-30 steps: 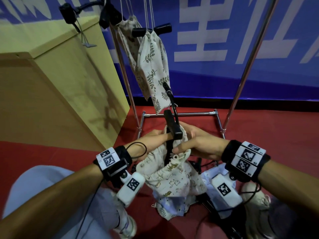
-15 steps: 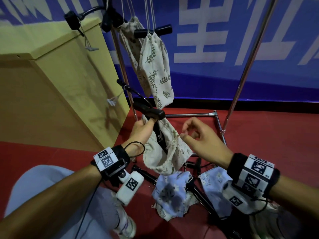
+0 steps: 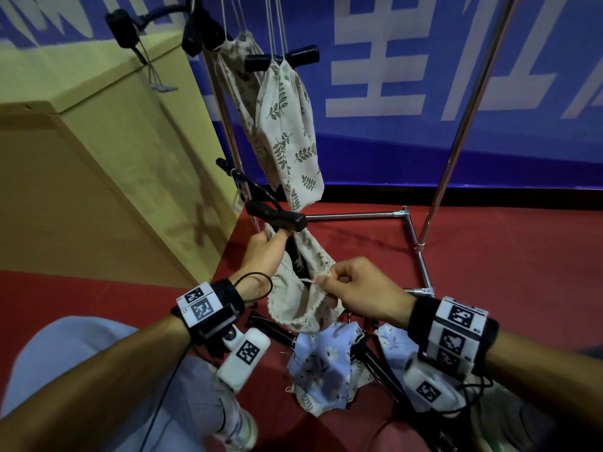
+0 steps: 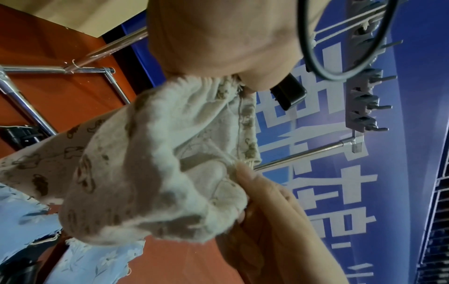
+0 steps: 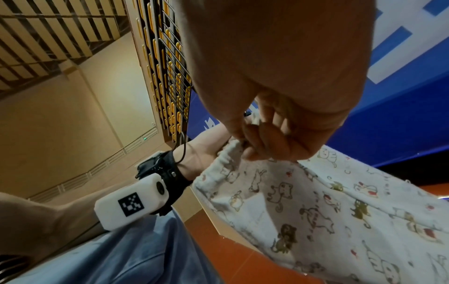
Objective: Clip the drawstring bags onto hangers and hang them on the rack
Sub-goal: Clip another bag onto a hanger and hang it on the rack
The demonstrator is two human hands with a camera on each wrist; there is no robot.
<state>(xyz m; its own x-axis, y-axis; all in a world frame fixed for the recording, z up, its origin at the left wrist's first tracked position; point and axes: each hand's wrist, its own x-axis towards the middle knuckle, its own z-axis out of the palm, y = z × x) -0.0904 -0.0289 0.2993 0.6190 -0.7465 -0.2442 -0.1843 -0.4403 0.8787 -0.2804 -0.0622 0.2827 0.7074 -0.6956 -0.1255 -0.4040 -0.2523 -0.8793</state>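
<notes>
A cream drawstring bag (image 3: 293, 301) (image 4: 155, 173) (image 5: 316, 207) printed with small animals hangs from a black clip hanger (image 3: 277, 216) (image 4: 287, 92). My left hand (image 3: 264, 252) (image 4: 218, 48) grips the bag's top edge right under the hanger's clip. My right hand (image 3: 355, 287) (image 4: 267, 221) (image 5: 255, 138) pinches the bag's gathered rim and drawstring lower down. Two leaf-print bags (image 3: 287, 125) hang on black hangers from the metal rack (image 3: 463, 119) behind.
Blue floral bags (image 3: 323, 370) and black hangers (image 3: 274, 327) lie on the red floor (image 3: 489, 256) under my hands. A tall cardboard box (image 3: 98, 158) stands at the left, close to the rack's left post. The rack's base bars (image 3: 414, 243) frame the floor ahead.
The left hand raised the hanger with the bag off the pile and turned it sideways. The right hand let go, then came back and pinched the bag's rim.
</notes>
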